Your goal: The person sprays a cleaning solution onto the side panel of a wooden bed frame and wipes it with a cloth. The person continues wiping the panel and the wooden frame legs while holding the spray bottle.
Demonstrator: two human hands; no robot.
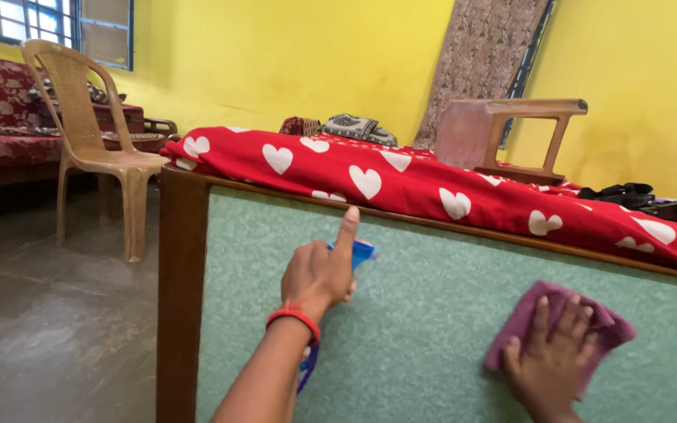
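Head view shows the right hand (552, 362) spread flat, pressing a purple cloth (562, 329) on the green bed panel (432, 313); overlapping strokes would suit. Left hand (319, 274) grips a blue spray bottle (360, 252) near the heart-print red blanket (432, 184).

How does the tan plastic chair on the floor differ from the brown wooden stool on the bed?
The tan plastic chair stands upright on the grey floor; the brown wooden stool lies tipped on its side on the red blanket with white hearts. The chair has a tall woven-look back; the stool shows none. The chair is pale tan, the stool darker reddish brown. Nobody sits on either.
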